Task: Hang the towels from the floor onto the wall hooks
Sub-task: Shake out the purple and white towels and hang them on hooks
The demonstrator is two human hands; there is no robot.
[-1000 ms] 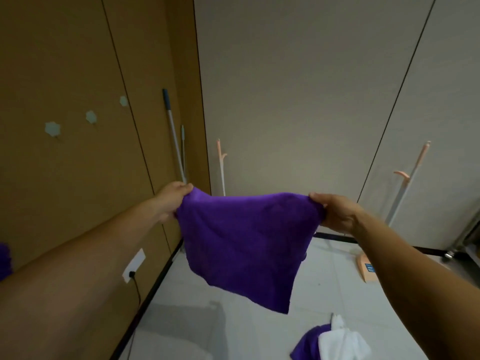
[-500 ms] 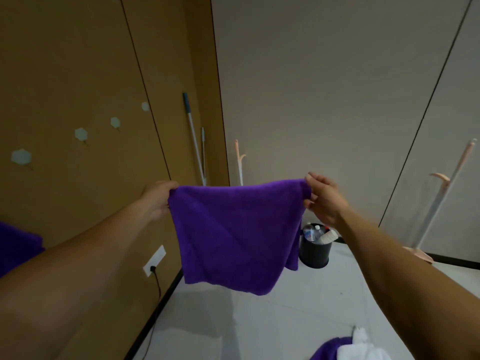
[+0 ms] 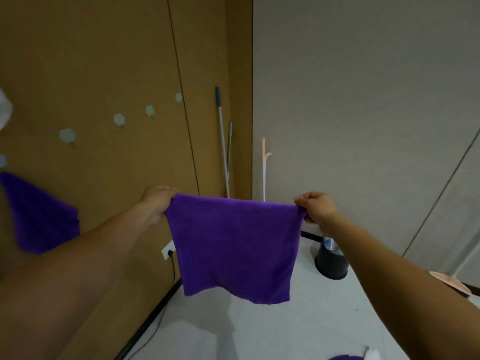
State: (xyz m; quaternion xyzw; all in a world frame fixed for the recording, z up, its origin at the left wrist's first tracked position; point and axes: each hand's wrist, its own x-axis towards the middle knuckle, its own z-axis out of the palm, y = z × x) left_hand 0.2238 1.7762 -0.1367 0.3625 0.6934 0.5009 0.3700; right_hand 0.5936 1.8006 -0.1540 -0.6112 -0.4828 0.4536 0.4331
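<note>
My grip is closed at both ends of the purple towel: my left hand has its fingers curled over the top left corner, and my right hand pinches the top right corner in a fist. The towel's upper edge is stretched almost level between them. The cloth hangs flat in the air in front of me, well above the floor, with its lower edge uneven and sagging lower on the right. Up and to my left, on the brown wall, a row of pale hexagonal hooks climbs toward the corner. They are apart from the towel and higher than my left hand. Another purple towel already hangs on that wall at the far left, below the row, and something white shows at the frame's edge above it. In the corner behind my towel lean two mop poles and a pink-tipped handle. The cloth hides their lower ends. A wall socket with a black cable plugged in sits just left of the towel's side edge. A black bin with a bottle in it stands on the floor under my right wrist. A pink dustpan lies beyond my right forearm by the grey wall. At the bottom right edge, a purple and white heap of cloth lies on the floor.
</note>
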